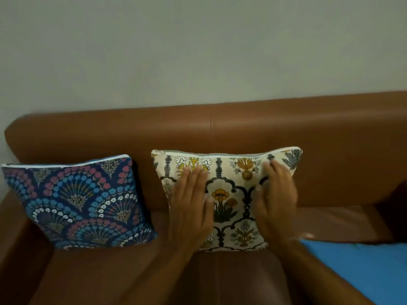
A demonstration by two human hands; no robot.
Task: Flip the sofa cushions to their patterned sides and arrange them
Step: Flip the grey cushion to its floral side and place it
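A cream cushion [229, 172] with yellow flowers and dark arches stands upright against the sofa back, patterned side facing me. My left hand [190, 208] lies flat on its left half, fingers straight and pointing up. My right hand [275, 199] rests flat on its right half, blurred. Neither hand grips the fabric. To the left, a dark blue cushion [77, 201] with red, blue and white fan patterns leans on the sofa back, patterned side out. A plain bright blue cushion [361, 267] lies flat on the seat at the lower right, partly cut off by the frame.
The brown leather sofa [220, 128] fills the lower half of the view, with its left armrest [19, 249] beside the dark blue cushion. A pale wall [198, 51] rises behind the backrest. A dark object [398, 212] sits at the far right edge.
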